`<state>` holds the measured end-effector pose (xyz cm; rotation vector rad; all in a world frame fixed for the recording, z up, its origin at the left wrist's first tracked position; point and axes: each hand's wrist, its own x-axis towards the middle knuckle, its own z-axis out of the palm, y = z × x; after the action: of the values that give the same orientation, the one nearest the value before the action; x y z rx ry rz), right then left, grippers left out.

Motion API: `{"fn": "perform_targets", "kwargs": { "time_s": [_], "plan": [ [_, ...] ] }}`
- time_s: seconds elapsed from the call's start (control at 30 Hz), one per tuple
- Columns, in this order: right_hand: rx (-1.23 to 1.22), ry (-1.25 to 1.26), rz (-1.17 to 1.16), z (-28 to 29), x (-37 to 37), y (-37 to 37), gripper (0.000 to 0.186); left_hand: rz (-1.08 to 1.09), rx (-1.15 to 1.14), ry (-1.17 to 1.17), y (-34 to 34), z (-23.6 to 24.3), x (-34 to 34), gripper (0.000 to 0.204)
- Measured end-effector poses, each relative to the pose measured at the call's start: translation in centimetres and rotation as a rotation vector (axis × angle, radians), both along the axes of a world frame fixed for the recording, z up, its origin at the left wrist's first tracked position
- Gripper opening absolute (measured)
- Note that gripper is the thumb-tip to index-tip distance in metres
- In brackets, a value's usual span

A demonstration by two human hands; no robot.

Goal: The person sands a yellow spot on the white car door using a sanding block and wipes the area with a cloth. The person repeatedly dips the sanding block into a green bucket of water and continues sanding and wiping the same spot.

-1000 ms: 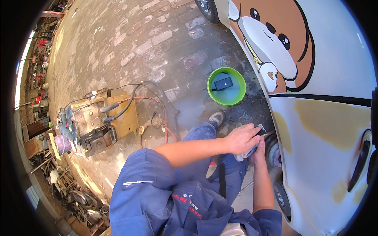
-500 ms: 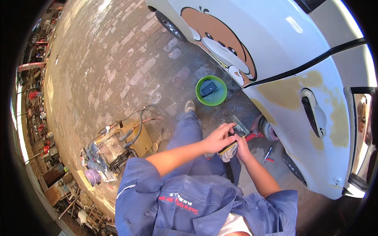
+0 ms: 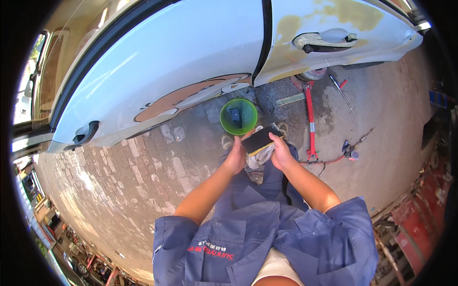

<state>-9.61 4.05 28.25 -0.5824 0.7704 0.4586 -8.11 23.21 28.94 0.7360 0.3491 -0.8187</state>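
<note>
Fisheye rim bends everything; the car body [image 3: 181, 62] curves across the top and is cut off at the upper and left edges. Person's head and lower legs are hidden; only blue work-jacket shoulders, bare forearms and one shoe tip by the bucket show.

Left hand [image 3: 236, 157] and right hand [image 3: 281, 151] meet in front of the chest, both closed on a flat rectangular sanding block [image 3: 260, 140]: dark matte face up, thin yellowish layer along its lower edge. Left fingers wrap the block's left end, right thumb and fingers pinch the right end. Under the block hangs a crumpled pale cloth [image 3: 260, 156]; which hand grips it cannot be told.

Just beyond the block, on the ground, a round green plastic bucket [image 3: 238, 116] with a dark flat object lying inside, hard to identify.

Car panel is glossy white with a brown cartoon decal; dull yellow-tan filler patches surround the door handle [image 3: 329, 39]. Ground is worn brick paving left, stained concrete right. A red metal jack [image 3: 310, 119] lies beside the car's sill, hose trailing off.
</note>
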Motion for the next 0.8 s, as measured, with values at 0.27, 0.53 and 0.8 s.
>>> {"fn": "perform_targets", "kwargs": {
  "time_s": [0.27, 0.53, 0.8],
  "plan": [
    [0.352, 0.084, -0.386, -3.5, -3.4, 0.0, 0.045, -0.297, -0.048, 0.045, -0.4, -4.8, 0.4, 0.117],
    [0.286, 0.150, -0.302, -7.1, -3.1, -5.9, 0.050, -0.550, 0.242, -0.189, -8.0, -5.6, 2.3, 0.122],
    [-0.123, 0.022, -0.134, -14.4, -2.8, -16.2, 0.051, -0.587, 0.574, -0.016, -13.6, -12.0, 0.8, 0.087]
  ]
}}
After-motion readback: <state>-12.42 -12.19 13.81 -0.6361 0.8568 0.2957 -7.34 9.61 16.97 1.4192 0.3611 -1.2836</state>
